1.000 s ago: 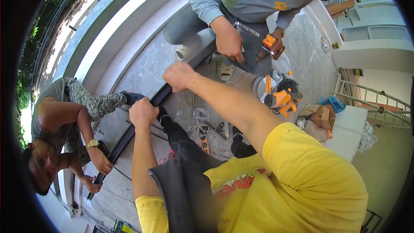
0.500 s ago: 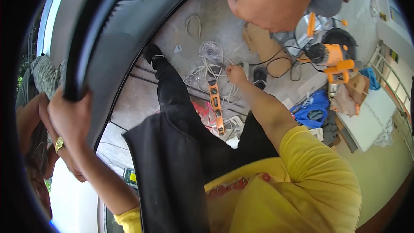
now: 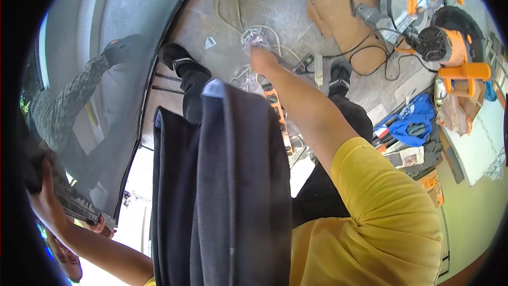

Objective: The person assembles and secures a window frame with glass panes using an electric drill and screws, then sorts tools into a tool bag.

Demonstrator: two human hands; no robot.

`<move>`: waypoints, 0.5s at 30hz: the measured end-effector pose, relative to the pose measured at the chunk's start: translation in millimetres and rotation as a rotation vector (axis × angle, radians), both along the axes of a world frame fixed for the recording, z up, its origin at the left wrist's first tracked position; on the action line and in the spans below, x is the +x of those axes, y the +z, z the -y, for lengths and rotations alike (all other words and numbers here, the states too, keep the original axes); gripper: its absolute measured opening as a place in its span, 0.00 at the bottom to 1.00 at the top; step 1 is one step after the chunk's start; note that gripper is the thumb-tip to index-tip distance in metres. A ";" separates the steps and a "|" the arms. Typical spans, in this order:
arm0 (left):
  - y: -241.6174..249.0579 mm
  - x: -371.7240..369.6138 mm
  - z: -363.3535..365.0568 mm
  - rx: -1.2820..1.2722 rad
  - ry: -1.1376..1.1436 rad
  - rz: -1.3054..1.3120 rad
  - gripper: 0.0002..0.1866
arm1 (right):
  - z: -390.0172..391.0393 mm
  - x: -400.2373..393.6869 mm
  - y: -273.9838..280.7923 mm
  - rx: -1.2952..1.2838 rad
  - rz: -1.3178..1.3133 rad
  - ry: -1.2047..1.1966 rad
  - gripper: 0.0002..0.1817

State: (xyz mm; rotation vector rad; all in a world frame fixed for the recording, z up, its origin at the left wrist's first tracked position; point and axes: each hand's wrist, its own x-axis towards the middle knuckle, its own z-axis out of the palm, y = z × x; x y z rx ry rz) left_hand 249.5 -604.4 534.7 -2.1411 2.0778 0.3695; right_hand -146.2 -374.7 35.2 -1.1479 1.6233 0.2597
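At the far left, my left hand (image 3: pixel 43 182) is closed around the dark edge of a large mesh screen panel (image 3: pixel 119 127); shadow hides part of its fingers. My right hand (image 3: pixel 262 59) reaches down over the floor, fingers curled. It is beside crumpled clear plastic (image 3: pixel 254 37) and a loop of pale cord (image 3: pixel 228 13). Whatever it may hold is hidden. Below my right forearm, an orange spirit level (image 3: pixel 276 110) lies partly covered. Dark cloth flaps (image 3: pixel 227 180) hang in front of me.
A person's patterned sleeve (image 3: pixel 79 92) shows through the mesh, and another person's fingers (image 3: pixel 98 225) touch the panel's lower edge. An orange miter saw (image 3: pixel 447 47) stands at right, its black cable on the floor near cardboard (image 3: pixel 330 0). A blue bag (image 3: pixel 410 122) lies below.
My left hand and the panel have moved down and left. My right hand has moved up and left toward the plastic. Another person's arm at the top has left view.
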 end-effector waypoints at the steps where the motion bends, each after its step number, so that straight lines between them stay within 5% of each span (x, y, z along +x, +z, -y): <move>1: 2.0 -6.1 2.9 0.004 -0.035 0.076 0.27 | 2.5 2.5 0.0 -0.025 -0.049 -0.048 0.20; 6: 6.5 -8.5 1.9 -0.022 0.015 0.185 0.27 | 10.9 -11.1 -11.0 -0.127 -0.197 -0.260 0.14; 15: 9.5 6.6 -2.1 0.038 0.027 -0.006 0.21 | 15.6 -13.4 -37.9 -0.199 -0.274 -0.048 0.13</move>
